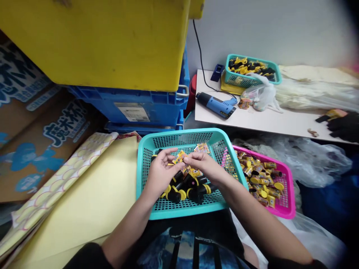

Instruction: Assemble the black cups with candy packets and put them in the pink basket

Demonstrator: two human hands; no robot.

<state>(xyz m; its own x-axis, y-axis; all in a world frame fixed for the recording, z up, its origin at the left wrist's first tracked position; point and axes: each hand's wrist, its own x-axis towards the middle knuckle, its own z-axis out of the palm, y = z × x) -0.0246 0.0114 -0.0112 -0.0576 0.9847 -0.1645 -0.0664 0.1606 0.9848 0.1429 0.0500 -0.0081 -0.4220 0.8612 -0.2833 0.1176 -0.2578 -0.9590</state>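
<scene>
Over a teal basket [146, 157] on my lap, both my hands meet on a small yellow printed wrapper [180, 157]. My left hand [160, 170] has its fingers curled and pinches the wrapper's left end. My right hand [202, 162] pinches its right end, with more wrappers [202, 148] held just behind the fingers. Below the hands, several black and yellow cylinders [187, 186] lie on the basket floor.
A pink basket [288, 201] of wrapped pieces sits to the right. On the white table [269, 121] lie a blue heat gun [215, 105], a teal basket [276, 71], a plastic bag and another person's black-gloved hand [344, 126]. Yellow and blue crates and cardboard stand on the left.
</scene>
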